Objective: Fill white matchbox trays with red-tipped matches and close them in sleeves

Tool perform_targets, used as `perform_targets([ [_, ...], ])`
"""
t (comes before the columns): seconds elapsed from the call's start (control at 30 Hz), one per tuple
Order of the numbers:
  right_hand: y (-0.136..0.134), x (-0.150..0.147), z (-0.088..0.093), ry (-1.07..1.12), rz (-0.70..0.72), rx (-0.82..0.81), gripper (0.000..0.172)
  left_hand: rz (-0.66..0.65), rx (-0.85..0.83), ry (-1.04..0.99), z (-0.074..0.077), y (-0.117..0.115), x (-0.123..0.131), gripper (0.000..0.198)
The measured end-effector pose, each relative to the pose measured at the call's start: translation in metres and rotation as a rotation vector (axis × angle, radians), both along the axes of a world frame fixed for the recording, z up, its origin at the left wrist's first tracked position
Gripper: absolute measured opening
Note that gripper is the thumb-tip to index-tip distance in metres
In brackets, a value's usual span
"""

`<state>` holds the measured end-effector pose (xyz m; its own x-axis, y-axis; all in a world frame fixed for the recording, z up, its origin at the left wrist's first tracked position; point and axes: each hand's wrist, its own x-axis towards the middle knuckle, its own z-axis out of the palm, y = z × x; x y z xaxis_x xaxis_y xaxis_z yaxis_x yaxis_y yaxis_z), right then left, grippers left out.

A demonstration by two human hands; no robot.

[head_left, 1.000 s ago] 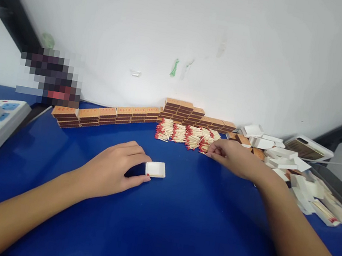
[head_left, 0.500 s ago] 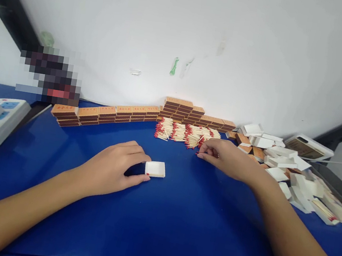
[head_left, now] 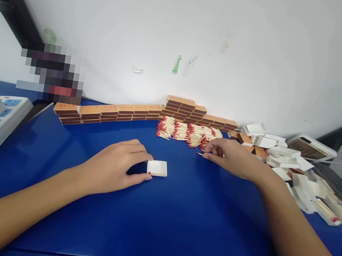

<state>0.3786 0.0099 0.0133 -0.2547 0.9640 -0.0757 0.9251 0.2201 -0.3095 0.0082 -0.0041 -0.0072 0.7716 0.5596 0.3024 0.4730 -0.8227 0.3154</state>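
My left hand (head_left: pixel 122 166) rests on the blue table, thumb and fingers closed on the left end of a small white matchbox tray (head_left: pixel 158 167). Inside the tray, at least one red-tipped match (head_left: pixel 157 174) lies along the near side. My right hand (head_left: pixel 228 156) pinches a match (head_left: pixel 200 153) between thumb and forefinger, its red head sticking out to the left. Just behind that hand lie several heaps of loose red-headed matches (head_left: pixel 180 130).
Stacked orange-and-brown matchboxes (head_left: pixel 141 112) line the wall. On the right lie piled white trays (head_left: pixel 283 156), box sleeves, one tray filled with matches (head_left: pixel 326 211) and a white device (head_left: pixel 312 147). A power strip (head_left: pixel 4 132) sits at the left on the table (head_left: pixel 155 229).
My right hand has drawn slightly right, and more of the match in its fingers shows. The left hand still holds the tray. The camera view has shifted a little.
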Motion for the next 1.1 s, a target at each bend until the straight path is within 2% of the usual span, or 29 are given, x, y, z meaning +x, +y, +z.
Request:
perform_targets([
  [0.37, 0.001, 0.004, -0.001, -0.039, -0.024, -0.006, 0.027, 0.000, 0.000, 0.011, 0.001, 0.000, -0.001, 0.027],
  [0.77, -0.008, -0.020, 0.005, 0.049, 0.047, 0.002, 0.029, -0.008, 0.000, -0.003, 0.000, 0.000, 0.000, 0.026],
  [1.1, -0.005, -0.017, -0.002, 0.041, 0.075, -0.003, 0.029, -0.016, -0.005, -0.001, 0.001, -0.001, 0.000, 0.025],
])
